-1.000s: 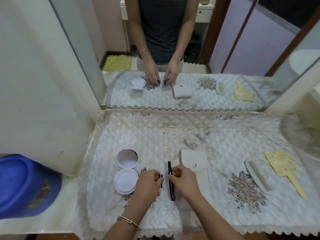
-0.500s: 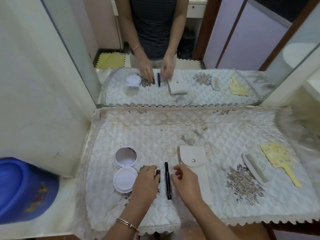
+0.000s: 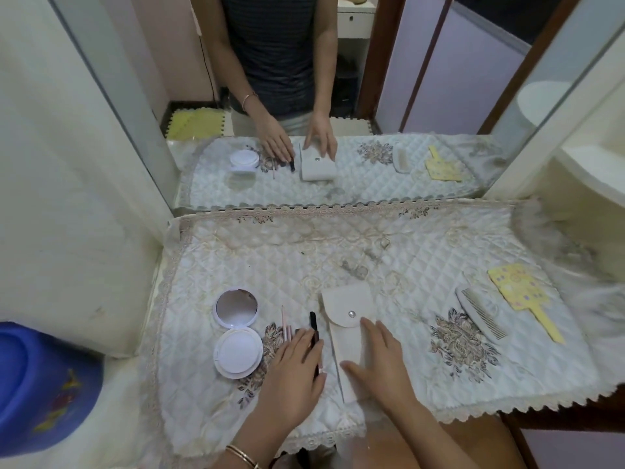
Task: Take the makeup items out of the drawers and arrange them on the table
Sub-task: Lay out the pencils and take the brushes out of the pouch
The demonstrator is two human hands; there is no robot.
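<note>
**A:** What does the head view show?

**B:** An arranging step, I'd say. A white snap pouch [image 3: 345,306] lies lengthwise on the quilted cloth [image 3: 304,252]. The right hand [image 3: 382,363] rests flat on the pouch's lower half. Its fingers are straight and spread, and it grips nothing.

**A:** And the other one?

**B:** The left hand [image 3: 294,374] is just left of the pouch. Its fingers lie straight across a black pencil [image 3: 313,319] that runs alongside the pouch. It presses or nudges the pencil but doesn't hold it. Thin pink sticks [image 3: 286,328] lie left of the pouch, just past the pencil. An open compact [image 3: 238,353] sits farther left again.

**A:** Anything on the pouch's other side?

**B:** A comb [image 3: 480,313] well to the right of the pouch, and a yellow hand mirror [image 3: 517,292] farther right still.

**A:** So what comes next?

**B:** Probably squaring the pencil parallel to the pouch. After that, both hands need to lift clear without dragging the cloth or rolling the sticks. No drawers are in view, so I can't tell whether more items are still inside them.
</note>
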